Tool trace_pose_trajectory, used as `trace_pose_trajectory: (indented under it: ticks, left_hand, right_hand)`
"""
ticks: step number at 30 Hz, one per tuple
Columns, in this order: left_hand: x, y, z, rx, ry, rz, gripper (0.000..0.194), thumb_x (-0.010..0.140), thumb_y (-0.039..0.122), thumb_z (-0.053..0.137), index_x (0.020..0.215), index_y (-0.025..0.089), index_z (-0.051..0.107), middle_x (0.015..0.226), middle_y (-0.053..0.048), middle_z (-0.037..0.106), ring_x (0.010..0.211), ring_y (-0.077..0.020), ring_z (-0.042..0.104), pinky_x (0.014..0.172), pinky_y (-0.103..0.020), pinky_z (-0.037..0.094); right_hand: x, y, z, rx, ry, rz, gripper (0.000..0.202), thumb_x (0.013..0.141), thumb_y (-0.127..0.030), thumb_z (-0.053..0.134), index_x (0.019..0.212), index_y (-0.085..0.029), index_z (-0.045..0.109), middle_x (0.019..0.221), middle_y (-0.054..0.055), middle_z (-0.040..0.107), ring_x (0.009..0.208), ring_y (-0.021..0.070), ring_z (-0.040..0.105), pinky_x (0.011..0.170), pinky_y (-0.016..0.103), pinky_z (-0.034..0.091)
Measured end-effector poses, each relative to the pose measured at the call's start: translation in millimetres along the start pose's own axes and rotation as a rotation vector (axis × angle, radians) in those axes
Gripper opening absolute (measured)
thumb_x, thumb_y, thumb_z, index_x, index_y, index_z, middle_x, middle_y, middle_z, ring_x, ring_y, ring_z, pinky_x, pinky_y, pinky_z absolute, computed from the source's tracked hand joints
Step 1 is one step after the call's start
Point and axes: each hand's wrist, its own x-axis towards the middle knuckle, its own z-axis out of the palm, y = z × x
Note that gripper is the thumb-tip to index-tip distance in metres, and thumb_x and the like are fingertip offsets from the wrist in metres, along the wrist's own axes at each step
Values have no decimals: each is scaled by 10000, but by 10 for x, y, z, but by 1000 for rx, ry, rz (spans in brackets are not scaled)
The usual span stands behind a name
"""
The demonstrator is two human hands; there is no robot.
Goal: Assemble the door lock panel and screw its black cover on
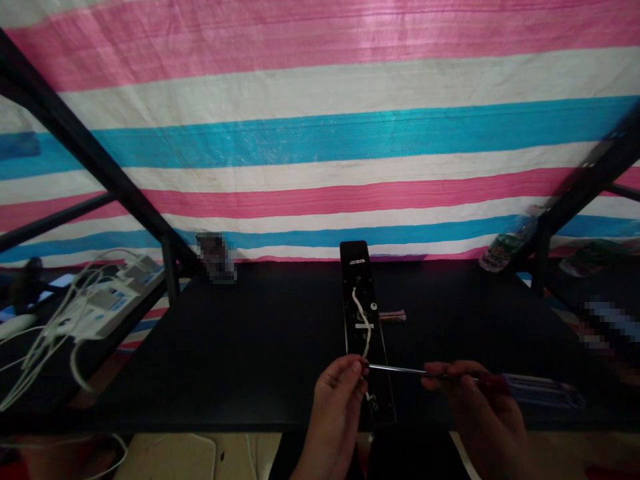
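A long black panel point(353, 267) lies lengthwise on the black table, a white cable point(361, 310) running along its face. Over the panel's near end, my left hand point(337, 393) pinches at the tip of a screwdriver point(400, 369); whether a small part is also between those fingertips is too small to tell. My right hand point(480, 407) is wrapped around the screwdriver's shaft and the front of its clear handle, holding it nearly level and pointing left. Beside the panel's right edge lies a small clear-and-red item point(393, 316).
A power strip point(105, 307) with tangled white cables sits at the left. A plastic bottle point(505, 248) leans at the back right, near a dark metal frame bar point(575, 193). Striped sheeting point(320, 147) hangs behind the black table point(240, 353). A blurred-out object point(217, 258) stands back left.
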Motion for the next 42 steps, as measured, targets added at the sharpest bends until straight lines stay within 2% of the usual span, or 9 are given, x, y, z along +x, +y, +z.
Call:
trace_pose_trajectory:
  ticks: [5,10,15,18,24,29,33,38,42]
  left_hand:
    - [-35,28,-3,-33,5,-33,350,505,267,974,767,150,774,771,-38,723,710,-109,667,639,-183,538]
    - [-60,58,-3,-6,25,42,362,496,324,975,748,165,768,778,-30,718,720,-111,662,665,-193,547]
    - [-85,135,-11,13,39,103,355,509,343,967,754,178,769,791,-29,714,699,-111,640,654,-202,541]
    - [-119,193,12,22,45,148,366,502,383,966,744,192,769,816,-40,714,731,-129,644,677,-221,551]
    - [-288,322,101,190,-10,372,291,604,480,901,705,243,767,873,-65,696,788,-191,633,666,-278,545]
    - [-416,377,156,239,-117,560,188,638,459,893,644,315,774,757,-43,654,798,-203,614,725,-309,541]
    - [-391,302,167,109,-135,411,206,596,446,920,691,315,793,840,-36,686,717,-162,616,628,-275,531]
    - [-292,230,226,-69,-14,167,302,589,385,937,818,235,808,906,-60,740,782,-158,681,740,-288,578]
    - [-247,244,325,-123,34,76,405,488,331,980,836,211,810,853,-53,762,771,-148,699,727,-251,583]
  right_hand:
    - [1,5,113,-1,7,-40,211,814,-422,809,892,-236,746,953,87,780,785,235,768,774,339,640]
    - [-47,-3,184,-24,10,-59,192,822,-416,801,879,-240,749,949,89,783,777,236,772,747,322,644]
    - [-127,25,151,-28,-83,-20,181,815,-391,812,916,-248,764,1048,116,777,855,289,775,822,407,646]
    - [-155,72,200,42,-68,-8,158,835,-391,799,926,-267,762,1055,92,781,861,274,779,822,391,654]
    - [-149,181,463,287,92,65,170,792,-369,848,926,-303,767,930,5,804,739,177,781,742,245,664]
    - [-149,221,494,351,63,95,152,780,-357,859,894,-298,778,888,0,802,742,188,781,708,264,679]
    - [-151,216,502,297,72,74,167,796,-377,841,888,-260,766,898,25,798,779,210,781,721,315,682]
    - [-153,156,586,367,207,91,231,732,-337,894,869,-227,744,891,12,797,819,199,780,748,283,661]
    - [-170,74,637,355,233,49,275,714,-370,903,885,-232,737,933,37,802,795,189,782,753,262,651]
